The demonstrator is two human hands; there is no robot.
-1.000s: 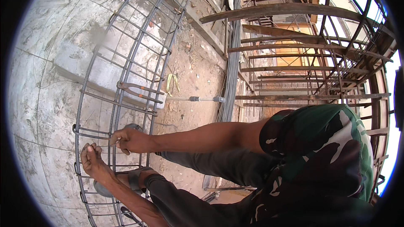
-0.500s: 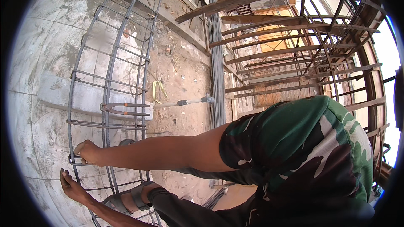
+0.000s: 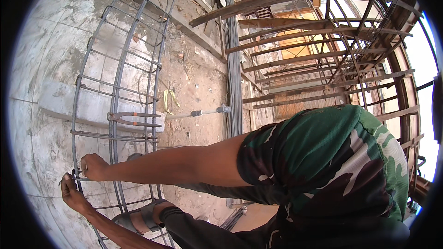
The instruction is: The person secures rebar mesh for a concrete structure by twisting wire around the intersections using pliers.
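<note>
A long rebar cage [image 3: 121,71] of lengthwise bars and stirrups lies on the concrete floor. My right hand [image 3: 93,167] is closed in a fist on the cage's left outer bar, where a stirrup crosses it. Just below it, my left hand [image 3: 70,192] grips the same joint, fingers pinched around a short stirrup end that sticks out to the left. The two hands almost touch. Grey pincers with orange-marked handles [image 3: 134,119] rest across the cage's top bars, a little above my hands.
My sandalled foot [image 3: 140,213] stands inside the cage near the lower edge. A bundle of long straight bars [image 3: 234,64] runs up the middle, with a short tool [image 3: 203,112] lying on the dirt beside it. Rusty rebar frames [image 3: 323,55] fill the right side.
Both hands have moved left from an inner bar to the cage's left outer bar and stay together there. The view has swung, so the cage now looks larger and closer.
</note>
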